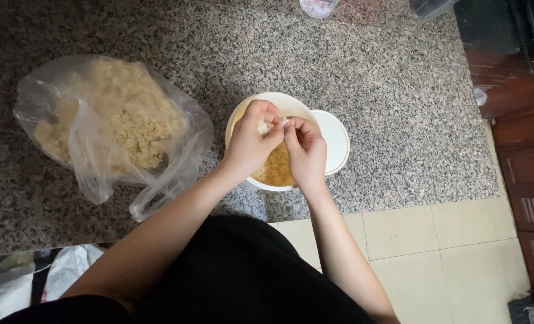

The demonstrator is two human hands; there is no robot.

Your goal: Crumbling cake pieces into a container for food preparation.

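Together, left hand [252, 141] and right hand [304, 150] pinch a pale crumbly lump [265, 126] over the white bowl [279, 102].

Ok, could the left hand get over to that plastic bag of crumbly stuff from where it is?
Probably yes. The left hand is over the white bowl, and the plastic bag lies open on that side with only bare counter between.

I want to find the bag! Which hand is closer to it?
Left. The left hand is over the bowl on the side toward the bag; the right hand is farther off.
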